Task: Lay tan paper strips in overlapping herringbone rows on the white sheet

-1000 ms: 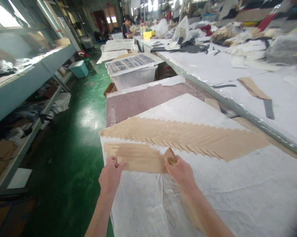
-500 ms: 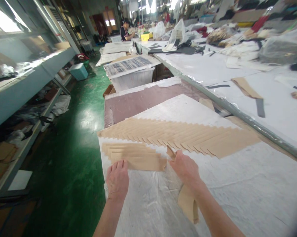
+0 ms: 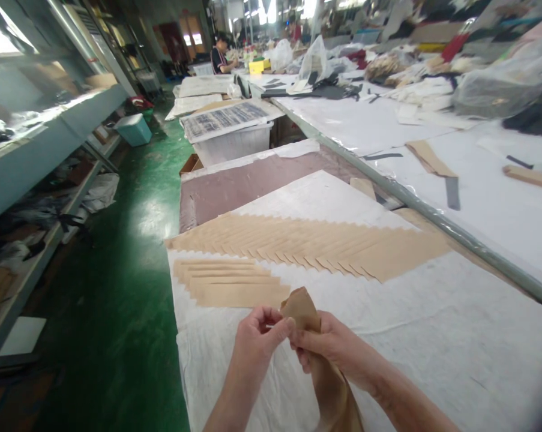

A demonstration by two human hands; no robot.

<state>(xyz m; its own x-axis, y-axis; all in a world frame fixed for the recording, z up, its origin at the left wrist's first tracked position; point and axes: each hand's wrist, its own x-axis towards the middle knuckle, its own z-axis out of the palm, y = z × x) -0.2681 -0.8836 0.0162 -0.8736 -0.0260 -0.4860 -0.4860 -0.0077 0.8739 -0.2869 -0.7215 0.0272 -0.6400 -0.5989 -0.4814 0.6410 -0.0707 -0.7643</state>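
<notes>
Between my two hands is a bundle of tan fabric pieces [image 3: 327,378], folded over at the top and hanging down toward me. My right hand [image 3: 322,339] is closed around the bundle. My left hand [image 3: 261,333] pinches at its upper left edge with thumb and forefinger. Beyond my left hand, a short row of overlapping tan strips [image 3: 239,294] lies flat on the white sheet [image 3: 401,318]. A longer row of overlapping tan pieces [image 3: 298,240] fans out behind it, running across the sheet.
A green floor aisle [image 3: 135,300] runs along the left, beside a shelf bench [image 3: 54,126]. Past the brown board [image 3: 248,180] stands a white covered bin [image 3: 234,144]. The large white table [image 3: 469,222] on the right holds fabric scraps and plastic bags. A person [image 3: 221,54] sits farther back.
My left hand has left the short row and moved right to the bundle's edge. My right hand has drawn the bundle nearer and lifted it. A strip now lies at the row's front.
</notes>
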